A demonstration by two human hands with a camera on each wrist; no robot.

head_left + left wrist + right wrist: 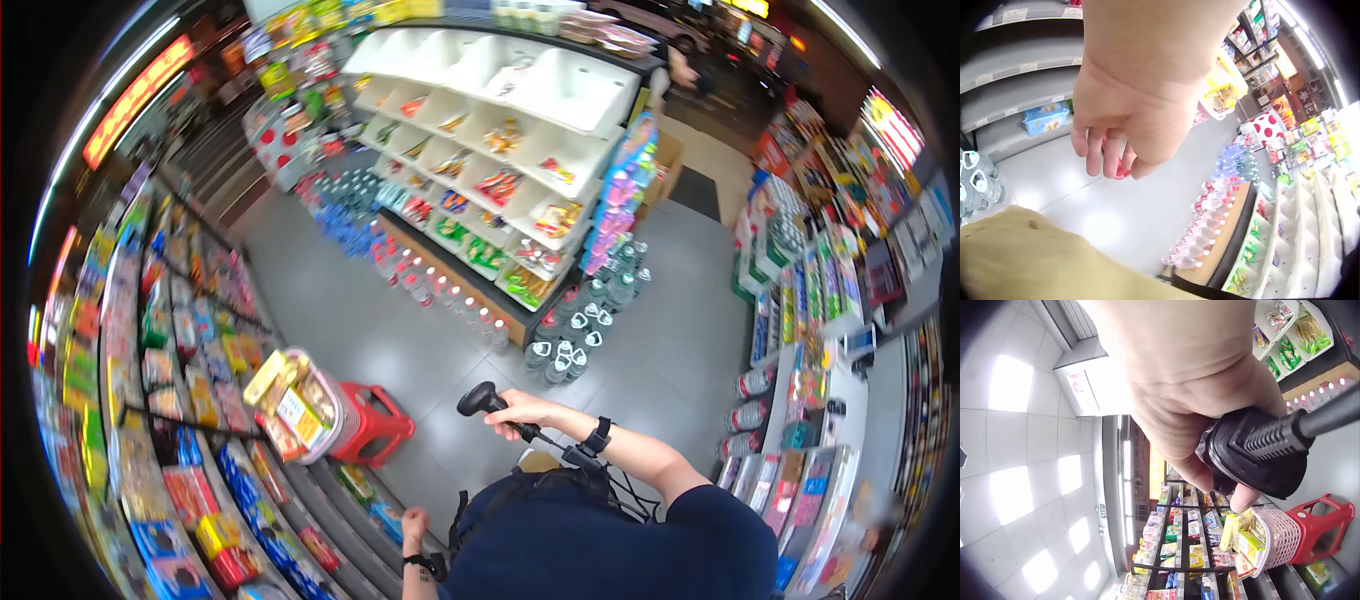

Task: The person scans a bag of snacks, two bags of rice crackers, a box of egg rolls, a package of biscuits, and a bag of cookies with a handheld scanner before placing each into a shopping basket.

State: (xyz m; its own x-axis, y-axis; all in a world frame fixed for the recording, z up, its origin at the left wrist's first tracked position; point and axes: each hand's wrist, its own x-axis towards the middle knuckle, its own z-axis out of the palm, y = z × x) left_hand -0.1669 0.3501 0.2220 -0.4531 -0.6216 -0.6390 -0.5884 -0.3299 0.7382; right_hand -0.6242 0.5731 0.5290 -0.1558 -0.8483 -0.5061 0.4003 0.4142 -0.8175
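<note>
My right hand [520,410] grips a black handheld barcode scanner [480,398] by its handle, out in front of the body. In the right wrist view, fingers and thumb wrap the scanner [1254,453], and a ribbed cable leaves the handle's end. My left hand [415,525] hangs low beside the shelves with nothing in it. Its fingers droop, loosely bent, in the left wrist view. Nearest ahead of it is a pink-and-white basket [1282,534] of packaged snacks on a red plastic stool [390,425].
Shelves of packaged snacks [190,380] line the left side. Ahead stands a tiered white display rack [480,130] with bottles at its base. Large water bottles [570,350] stand on the grey tiled floor [440,360]. A counter [790,440] runs along the right.
</note>
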